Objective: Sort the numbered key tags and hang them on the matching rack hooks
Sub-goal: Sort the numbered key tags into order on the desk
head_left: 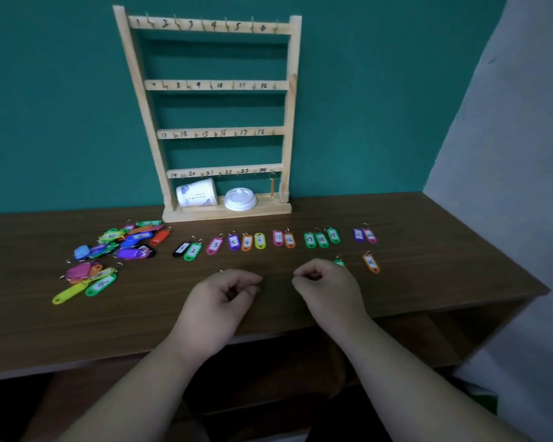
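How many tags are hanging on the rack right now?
1: an orange tag hangs from the hook by 24, bottom right of the rack. All other hooks look bare.

— What's written on the wooden rack (211, 87)?
— Handwritten 1 to 24, six per rail.
— The tags in the row (268, 240)?
— 2, 3, 5, 4, 6, 12, 17, 18, perhaps 19; green loose tag (101, 284) says 16

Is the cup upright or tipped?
Tipped: the cup lies on its side on the rack base, lid off beside it.
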